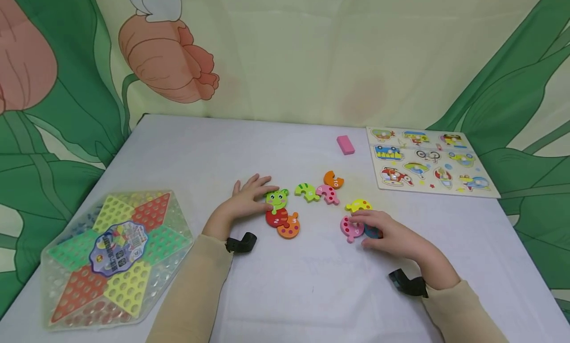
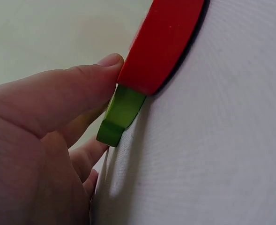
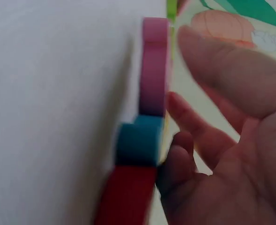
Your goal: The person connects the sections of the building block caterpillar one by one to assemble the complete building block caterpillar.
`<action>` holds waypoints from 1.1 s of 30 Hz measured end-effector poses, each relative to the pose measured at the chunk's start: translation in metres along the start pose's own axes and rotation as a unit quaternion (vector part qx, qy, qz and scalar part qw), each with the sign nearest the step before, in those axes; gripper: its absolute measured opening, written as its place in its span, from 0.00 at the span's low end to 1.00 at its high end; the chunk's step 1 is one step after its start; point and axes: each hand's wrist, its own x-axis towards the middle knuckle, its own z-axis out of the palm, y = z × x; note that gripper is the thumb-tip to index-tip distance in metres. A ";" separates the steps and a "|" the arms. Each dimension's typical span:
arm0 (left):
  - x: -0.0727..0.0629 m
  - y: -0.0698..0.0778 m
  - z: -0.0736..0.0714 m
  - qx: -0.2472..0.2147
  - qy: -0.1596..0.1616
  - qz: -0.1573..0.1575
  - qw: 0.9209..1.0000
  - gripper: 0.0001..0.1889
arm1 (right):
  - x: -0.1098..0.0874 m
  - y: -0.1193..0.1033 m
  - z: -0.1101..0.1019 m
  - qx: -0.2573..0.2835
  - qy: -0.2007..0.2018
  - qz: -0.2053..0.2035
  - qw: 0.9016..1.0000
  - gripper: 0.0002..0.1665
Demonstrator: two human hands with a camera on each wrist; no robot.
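Observation:
A green caterpillar-head puzzle piece (image 1: 277,200) lies joined to a red piece marked 2 (image 1: 277,218), which meets an orange piece marked 3 (image 1: 289,227). My left hand (image 1: 245,201) touches the head, index finger along its top and thumb beside the red piece (image 2: 161,42). Over a pink dotted piece (image 1: 350,228) hovers my right hand (image 1: 394,234), thumb and fingers spread. That pink piece (image 3: 154,75) stands apart from the thumb in the right wrist view. A blue piece (image 3: 138,144) and a red piece (image 3: 126,197) are largely covered by the hand in the head view.
A yellow piece (image 1: 358,205) lies beyond the right hand. Green (image 1: 307,192), pink (image 1: 328,194) and orange (image 1: 333,179) pieces sit mid-table. Further back are a pink block (image 1: 345,145) and a vehicle puzzle board (image 1: 432,160). At left lies a wrapped Chinese checkers board (image 1: 118,259).

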 end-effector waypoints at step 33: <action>0.001 -0.002 0.003 -0.009 0.008 0.002 1.000 0.29 | 0.026 -0.024 0.011 0.132 0.032 -0.041 0.990 0.30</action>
